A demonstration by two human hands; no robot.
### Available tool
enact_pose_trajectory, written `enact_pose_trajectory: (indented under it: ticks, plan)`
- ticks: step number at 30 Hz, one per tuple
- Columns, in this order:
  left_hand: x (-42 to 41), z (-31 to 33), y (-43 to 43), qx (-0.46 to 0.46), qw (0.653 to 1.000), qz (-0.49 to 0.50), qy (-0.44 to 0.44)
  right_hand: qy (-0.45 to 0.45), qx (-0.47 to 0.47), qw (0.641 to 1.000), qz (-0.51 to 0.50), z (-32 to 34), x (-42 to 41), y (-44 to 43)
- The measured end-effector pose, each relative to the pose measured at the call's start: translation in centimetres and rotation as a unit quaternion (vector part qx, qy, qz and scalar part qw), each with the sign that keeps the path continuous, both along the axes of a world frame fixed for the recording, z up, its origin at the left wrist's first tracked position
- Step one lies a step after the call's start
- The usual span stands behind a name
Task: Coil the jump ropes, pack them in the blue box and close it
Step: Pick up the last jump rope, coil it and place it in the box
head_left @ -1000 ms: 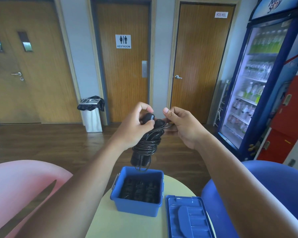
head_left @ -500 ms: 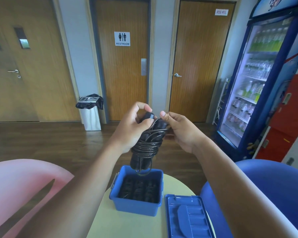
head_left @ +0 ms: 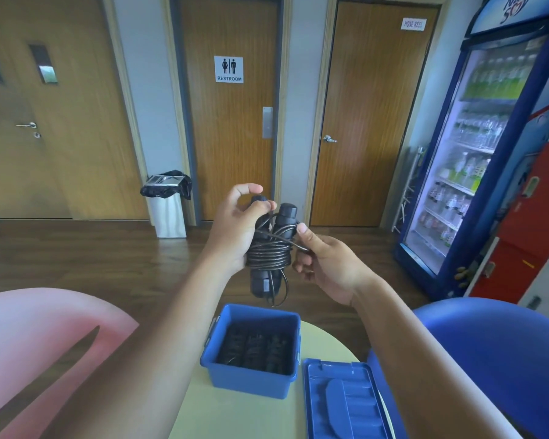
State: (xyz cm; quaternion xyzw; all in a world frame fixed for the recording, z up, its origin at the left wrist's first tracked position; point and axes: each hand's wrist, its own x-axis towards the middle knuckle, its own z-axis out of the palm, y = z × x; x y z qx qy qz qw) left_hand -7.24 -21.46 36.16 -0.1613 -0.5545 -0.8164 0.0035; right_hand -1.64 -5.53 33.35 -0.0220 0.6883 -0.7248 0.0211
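Two hands around half-hidden jump rope

Both forearms raised, converging. Left hand curled round rope bundle, index lifted. Right hand pinching bundle's cord, thumb extended.

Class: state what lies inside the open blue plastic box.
Black coiled jump ropes fill the blue plastic box, seemingly three bundles side by side. They cover its floor and anything beneath.

Four jump ropes (three boxed), one blue box, one lid.
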Motion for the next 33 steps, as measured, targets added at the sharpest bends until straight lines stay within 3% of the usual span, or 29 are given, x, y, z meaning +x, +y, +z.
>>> enact_pose_trajectory:
  ticks: [5, 8, 15, 21, 25, 33]
  plan:
    - [0.0, 0.2, 0.8, 0.024, 0.999, 0.004, -0.047, 0.101, -0.027, 0.990, -0.099, -2.5, -0.7, -2.7]
    - [0.0, -0.1, 0.9, 0.039, 0.996, 0.046, -0.072, 0.103, -0.039, 0.983, -0.147, -2.6, -0.7, -4.8]
    - [-0.1, -0.3, 0.2, -0.121, 0.969, 0.212, 0.033, 0.091, -0.081, 0.985, -0.124, -2.5, -0.4, -6.8]
    - [1.1, 0.2, -0.2, -0.207, 0.975, 0.055, -0.064, 0.099, -0.064, 0.974, -0.195, -1.1, -0.5, -7.2]
    - [1.7, -0.3, 0.4, -0.218, 0.970, 0.110, 0.001, 0.084, -0.065, 0.976, -0.192, -1.0, -0.6, -7.6]
    - [1.8, -2.0, 1.3, -0.321, 0.919, 0.225, 0.048, 0.084, -0.069, 0.969, -0.223, -2.0, -1.4, -7.1]
